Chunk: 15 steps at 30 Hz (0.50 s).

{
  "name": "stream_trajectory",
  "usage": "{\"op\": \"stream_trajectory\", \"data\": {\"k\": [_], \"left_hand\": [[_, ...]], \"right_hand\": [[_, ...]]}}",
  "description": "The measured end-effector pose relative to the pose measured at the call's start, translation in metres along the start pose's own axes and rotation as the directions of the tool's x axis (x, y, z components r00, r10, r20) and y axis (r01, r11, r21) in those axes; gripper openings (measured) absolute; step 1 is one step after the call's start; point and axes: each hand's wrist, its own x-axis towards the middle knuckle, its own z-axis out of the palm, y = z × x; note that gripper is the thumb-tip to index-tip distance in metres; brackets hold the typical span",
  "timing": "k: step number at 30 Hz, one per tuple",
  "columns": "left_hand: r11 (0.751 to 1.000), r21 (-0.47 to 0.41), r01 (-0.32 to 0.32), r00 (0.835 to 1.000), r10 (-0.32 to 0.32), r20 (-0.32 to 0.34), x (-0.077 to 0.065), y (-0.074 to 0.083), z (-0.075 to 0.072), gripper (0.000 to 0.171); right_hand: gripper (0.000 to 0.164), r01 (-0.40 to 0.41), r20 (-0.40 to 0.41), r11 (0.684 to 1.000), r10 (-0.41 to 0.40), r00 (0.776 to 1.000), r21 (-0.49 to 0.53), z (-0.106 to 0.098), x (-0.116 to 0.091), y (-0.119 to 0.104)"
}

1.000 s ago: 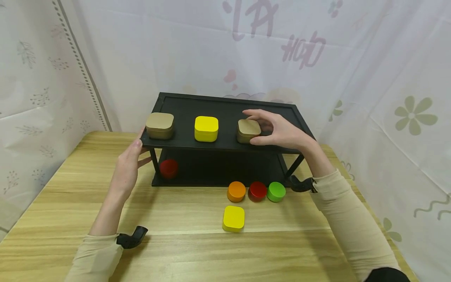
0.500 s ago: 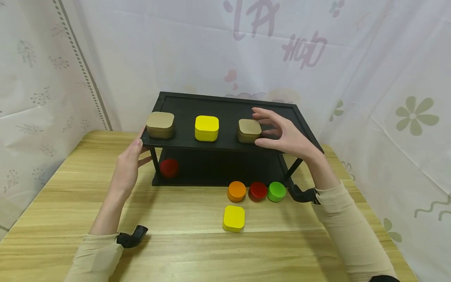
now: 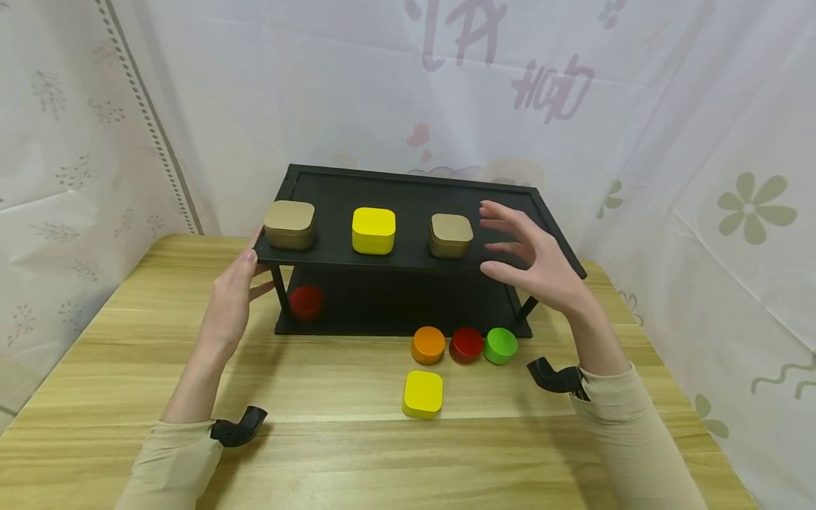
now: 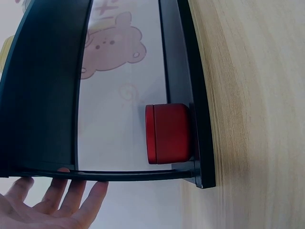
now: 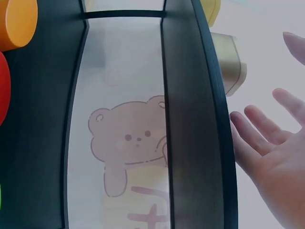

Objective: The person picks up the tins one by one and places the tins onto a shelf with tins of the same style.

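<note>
Arranging boxes [image 3: 450, 236] atop the black shelf [image 3: 389, 190] seems underway: the left hand [image 3: 231, 301] grips its left end; the right hand [image 3: 538, 262], spread and empty, likely next needs the yellow box [image 3: 423, 394] in front.

Black two-tier rectangular shelf [image 3: 382, 189]: smooth, low sheen. Gold rounded-square tins [image 3: 290, 225]: satin metal, to my eye. Yellow rounded-square tins [image 3: 373, 231]: smooth, matt. Shelved round red tin [image 4: 171, 133]: metallic sheen. Brown plank bench [image 3: 306, 460]: wood grain. White printed curtain [image 3: 350, 92]: creased cloth.
</note>
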Motion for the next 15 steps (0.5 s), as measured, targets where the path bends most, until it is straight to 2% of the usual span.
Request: {"op": "stream_trajectory", "data": {"k": [15], "left_hand": [[1.0, -0.01, -0.013, 1.0, 0.013, 0.011, 0.0, 0.0, 0.0, 0.05]], "right_hand": [[0.076, 0.071, -0.144, 0.997, -0.072, 0.987, -0.01, 0.014, -0.03, -0.01]]}}
